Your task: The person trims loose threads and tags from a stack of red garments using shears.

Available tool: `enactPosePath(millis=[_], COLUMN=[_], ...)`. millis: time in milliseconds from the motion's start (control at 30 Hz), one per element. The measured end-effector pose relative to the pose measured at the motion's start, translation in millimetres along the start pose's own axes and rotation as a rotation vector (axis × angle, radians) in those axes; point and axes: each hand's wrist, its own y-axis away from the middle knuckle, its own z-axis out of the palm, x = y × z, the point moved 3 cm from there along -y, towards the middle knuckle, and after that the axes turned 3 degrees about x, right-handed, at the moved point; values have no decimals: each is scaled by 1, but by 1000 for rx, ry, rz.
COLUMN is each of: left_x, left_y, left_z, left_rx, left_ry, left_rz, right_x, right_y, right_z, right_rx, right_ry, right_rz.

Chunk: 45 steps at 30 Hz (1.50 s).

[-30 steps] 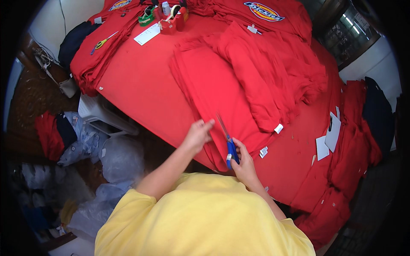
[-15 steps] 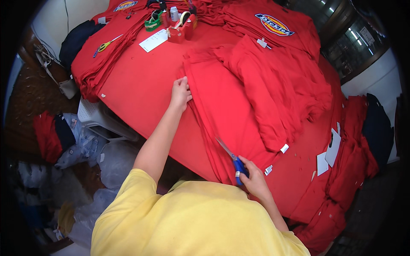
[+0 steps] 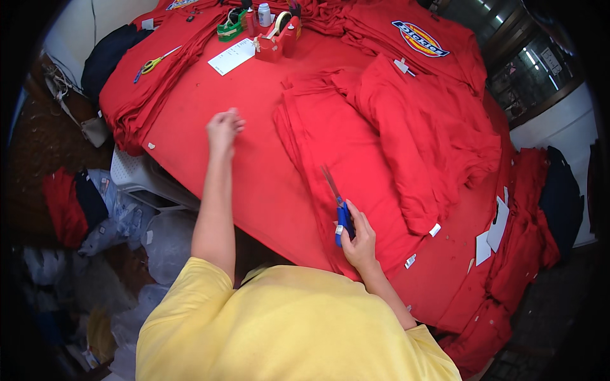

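My right hand [image 3: 361, 240] is wrapped round the blue handles of a pair of scissors [image 3: 344, 222], whose blades point away from me over a red garment [image 3: 356, 159]. That garment lies flat with several folded layers at its left edge, and a bunched red part covers its right side. White labels [image 3: 434, 230] show near its lower right. My left hand [image 3: 225, 130] is above the bare red tabletop, apart from the garment. Its fingers are curled together and slightly blurred; anything pinched in them is too small to see.
A white paper slip [image 3: 231, 56], a red tape dispenser [image 3: 278, 43] and a green one [image 3: 231, 25] stand at the far side. Yellow-handled scissors [image 3: 152, 65] lie on the left stack of red garments [image 3: 130, 111]. White cards [image 3: 497, 223] sit at right. A white stool [image 3: 136, 174] is below the left edge.
My left hand has let go of the garment's left edge and moved left over the table. My right hand, with the scissors, has shifted slightly left and away from me.
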Motion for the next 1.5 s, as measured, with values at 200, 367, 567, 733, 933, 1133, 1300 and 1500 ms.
enactPosePath(millis=[200, 367, 567, 733, 933, 1133, 1300, 1500], left_x=[-19, -8, -24, -4, -12, -14, -9, 18], left_y=[55, 94, 38, 40, 72, 33, 46, 28], left_z=[57, 92, 72, 62, 85, 83, 97, 101], left_rx=[-460, -371, -72, -73, -290, -278, -296, -54], left_ry=[-395, -1036, -670, -416, -703, -685, -913, -930], left_rz=[-122, 398, 266, 412, 685, 210, 287, 542], right_x=[7, -4, 2, 10, 9, 5, -11, 17], right_y=[-4, 0, 5, 8, 9, 0, -42, -62], right_z=[-1, -9, -7, -5, -8, -9, -6, 12], right_rx=[-18, -108, -86, -43, -43, -108, -102, -79], right_ry=[-50, 52, -41, -136, -158, -512, -644, -823], right_rz=[124, 185, 220, 277, 302, 550, 433, 548])
